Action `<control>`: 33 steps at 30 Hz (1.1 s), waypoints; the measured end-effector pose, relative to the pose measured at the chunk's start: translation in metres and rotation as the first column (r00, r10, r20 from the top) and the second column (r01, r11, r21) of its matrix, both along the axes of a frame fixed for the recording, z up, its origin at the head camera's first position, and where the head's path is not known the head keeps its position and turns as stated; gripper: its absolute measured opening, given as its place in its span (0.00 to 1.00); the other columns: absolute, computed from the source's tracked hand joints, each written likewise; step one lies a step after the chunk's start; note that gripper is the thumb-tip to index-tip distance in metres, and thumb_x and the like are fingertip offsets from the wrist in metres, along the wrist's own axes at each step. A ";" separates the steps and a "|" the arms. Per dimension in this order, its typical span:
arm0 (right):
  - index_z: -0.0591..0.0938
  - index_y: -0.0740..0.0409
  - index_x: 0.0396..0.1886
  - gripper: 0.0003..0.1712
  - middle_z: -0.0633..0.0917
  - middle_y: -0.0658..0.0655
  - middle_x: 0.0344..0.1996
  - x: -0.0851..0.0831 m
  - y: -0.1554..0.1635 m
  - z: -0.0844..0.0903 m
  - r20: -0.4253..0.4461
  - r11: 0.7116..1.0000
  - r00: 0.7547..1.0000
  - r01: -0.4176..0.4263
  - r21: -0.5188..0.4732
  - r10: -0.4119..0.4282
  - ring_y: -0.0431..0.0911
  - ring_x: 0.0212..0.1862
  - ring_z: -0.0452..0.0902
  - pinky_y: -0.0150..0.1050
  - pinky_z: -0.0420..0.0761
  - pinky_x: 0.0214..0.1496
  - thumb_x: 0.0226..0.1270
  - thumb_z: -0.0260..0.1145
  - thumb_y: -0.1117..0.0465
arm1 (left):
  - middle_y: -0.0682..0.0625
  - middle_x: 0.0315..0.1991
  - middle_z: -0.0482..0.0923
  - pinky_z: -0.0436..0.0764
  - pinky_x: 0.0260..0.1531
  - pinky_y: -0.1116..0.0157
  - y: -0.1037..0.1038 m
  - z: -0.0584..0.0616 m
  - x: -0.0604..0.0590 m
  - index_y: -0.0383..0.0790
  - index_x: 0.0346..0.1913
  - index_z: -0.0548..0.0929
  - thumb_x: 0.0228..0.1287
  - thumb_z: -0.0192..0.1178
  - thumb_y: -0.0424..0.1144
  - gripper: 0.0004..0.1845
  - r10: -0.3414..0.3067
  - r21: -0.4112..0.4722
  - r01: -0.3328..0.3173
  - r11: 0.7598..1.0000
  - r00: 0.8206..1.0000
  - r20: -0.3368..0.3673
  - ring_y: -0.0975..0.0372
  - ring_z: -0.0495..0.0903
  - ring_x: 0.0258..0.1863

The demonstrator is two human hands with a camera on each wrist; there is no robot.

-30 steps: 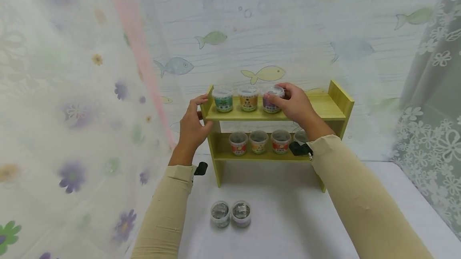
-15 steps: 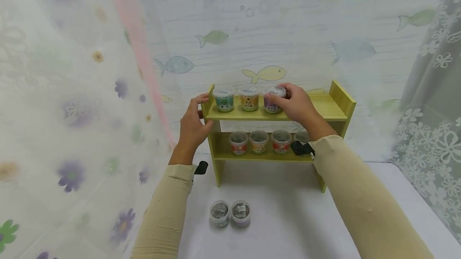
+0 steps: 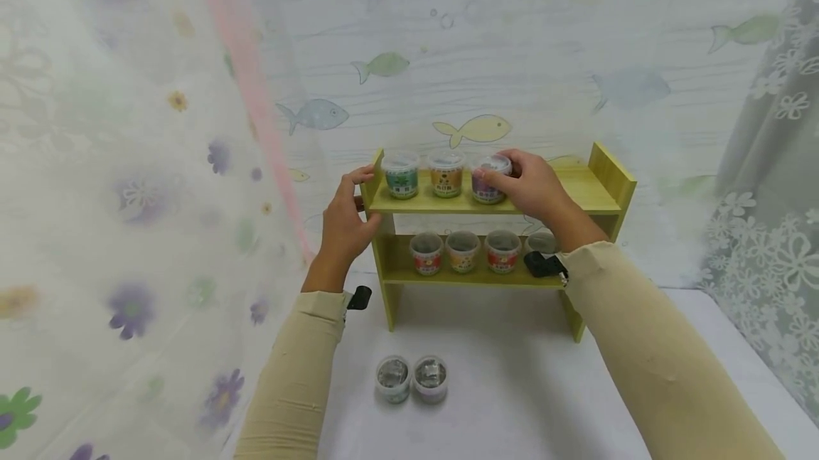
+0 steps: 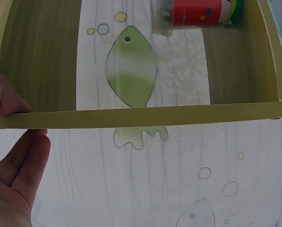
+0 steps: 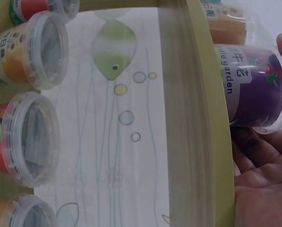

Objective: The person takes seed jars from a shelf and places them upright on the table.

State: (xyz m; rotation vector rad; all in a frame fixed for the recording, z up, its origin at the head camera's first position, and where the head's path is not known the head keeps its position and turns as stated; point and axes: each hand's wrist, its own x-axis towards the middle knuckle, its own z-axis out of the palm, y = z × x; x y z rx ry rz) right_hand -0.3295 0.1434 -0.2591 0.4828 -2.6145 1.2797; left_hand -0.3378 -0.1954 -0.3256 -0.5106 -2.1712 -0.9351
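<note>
White table point(image 3: 512, 389): wooden shelf point(image 3: 576, 190), fish-print wall point(image 3: 512, 55) behind, floral curtains point(image 3: 96, 197) either side. Right hand point(image 3: 534, 186) grips purple cup point(image 3: 488, 179) on top tier; left hand point(image 3: 342, 222) clasps shelf's left end.

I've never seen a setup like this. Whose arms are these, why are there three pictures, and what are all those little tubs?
No machine here: a person wears three cameras. The wide picture comes from the head; the other two come from the wrists.

The left hand grips the left end of a small wooden shelf standing on a white table.

The right hand holds a purple tub on the top shelf, beside an orange tub and a green tub. The right wrist picture shows that purple tub close up.

More tubs line the lower shelf, and two tubs stand on the table in front.
</note>
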 end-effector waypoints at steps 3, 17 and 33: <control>0.73 0.51 0.73 0.46 0.82 0.60 0.57 -0.001 0.000 -0.001 -0.012 1.000 1.000 -0.001 0.010 0.001 0.54 0.54 0.79 0.51 0.80 0.54 0.67 0.61 0.27 | 0.69 0.76 0.64 0.88 0.49 0.57 0.000 0.000 0.000 0.49 0.68 0.70 0.63 0.65 0.31 0.31 -0.003 0.002 0.003 1.000 1.000 -0.001 0.52 0.89 0.52; 0.74 0.51 0.73 0.44 0.83 0.60 0.56 0.002 0.003 -0.004 -0.038 1.000 0.999 -0.010 0.017 0.011 0.53 0.54 0.81 0.53 0.83 0.55 0.68 0.60 0.27 | 0.70 0.75 0.64 0.88 0.48 0.56 0.002 -0.001 -0.001 0.51 0.68 0.70 0.62 0.65 0.32 0.32 0.008 0.008 -0.008 1.000 1.000 0.002 0.52 0.89 0.52; 0.75 0.49 0.71 0.43 0.84 0.59 0.53 0.011 0.004 -0.004 -0.060 0.999 0.998 -0.012 0.042 0.014 0.52 0.49 0.82 0.47 0.82 0.46 0.68 0.59 0.26 | 0.70 0.75 0.64 0.88 0.49 0.57 0.001 -0.001 -0.002 0.50 0.68 0.70 0.62 0.64 0.31 0.31 -0.001 0.004 0.001 1.000 1.000 -0.008 0.51 0.89 0.51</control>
